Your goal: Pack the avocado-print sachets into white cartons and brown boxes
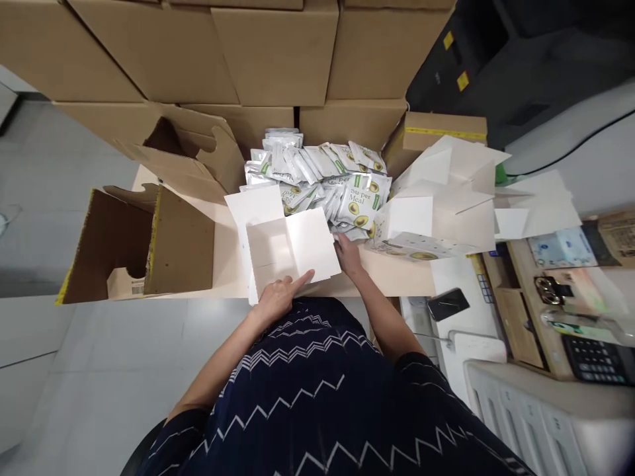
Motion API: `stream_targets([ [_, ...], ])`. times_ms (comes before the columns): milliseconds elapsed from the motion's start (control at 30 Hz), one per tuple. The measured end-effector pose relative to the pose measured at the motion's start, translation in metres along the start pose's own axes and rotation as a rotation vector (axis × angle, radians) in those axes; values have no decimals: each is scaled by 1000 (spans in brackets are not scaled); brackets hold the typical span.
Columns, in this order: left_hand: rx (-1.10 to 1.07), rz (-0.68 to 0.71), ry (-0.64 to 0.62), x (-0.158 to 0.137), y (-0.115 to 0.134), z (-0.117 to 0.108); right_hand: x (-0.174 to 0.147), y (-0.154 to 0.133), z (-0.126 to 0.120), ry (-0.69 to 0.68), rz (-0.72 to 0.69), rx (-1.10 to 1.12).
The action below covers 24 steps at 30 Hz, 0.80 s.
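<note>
Resting our left hand (278,296) on the white box (270,246), index extended, grip unclear; our right hand (348,256) sits beside sachets (354,201), fingertips hidden, can't tell if clamped.

My top (367,403) is dark navy, crossed by white zigzags (307,343): small, tightly stacked rows low down, broader single peaks higher up. The short sleeves (421,377) carry the same navy with thin pale lines. Below them my forearms (225,360), left hand (278,297) and right hand (348,256) are bare.
</note>
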<state>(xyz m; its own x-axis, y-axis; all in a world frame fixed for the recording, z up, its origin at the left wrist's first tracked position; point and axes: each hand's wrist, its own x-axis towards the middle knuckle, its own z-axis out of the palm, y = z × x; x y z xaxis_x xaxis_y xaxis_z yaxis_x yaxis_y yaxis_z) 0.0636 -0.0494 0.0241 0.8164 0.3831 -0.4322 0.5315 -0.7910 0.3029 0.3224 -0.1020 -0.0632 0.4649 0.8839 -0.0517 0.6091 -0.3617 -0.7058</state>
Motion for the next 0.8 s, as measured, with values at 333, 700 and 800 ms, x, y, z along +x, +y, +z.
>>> stream_targets([
  [333, -15, 79, 51, 18, 12, 16, -29, -36, -126, 483, -44, 400],
  [700, 0, 17, 114, 13, 49, 33, -40, -105, -38, -324, -110, 296],
  [800, 70, -151, 271, -16, 44, 37, -40, -96, -25, -431, -220, 69],
])
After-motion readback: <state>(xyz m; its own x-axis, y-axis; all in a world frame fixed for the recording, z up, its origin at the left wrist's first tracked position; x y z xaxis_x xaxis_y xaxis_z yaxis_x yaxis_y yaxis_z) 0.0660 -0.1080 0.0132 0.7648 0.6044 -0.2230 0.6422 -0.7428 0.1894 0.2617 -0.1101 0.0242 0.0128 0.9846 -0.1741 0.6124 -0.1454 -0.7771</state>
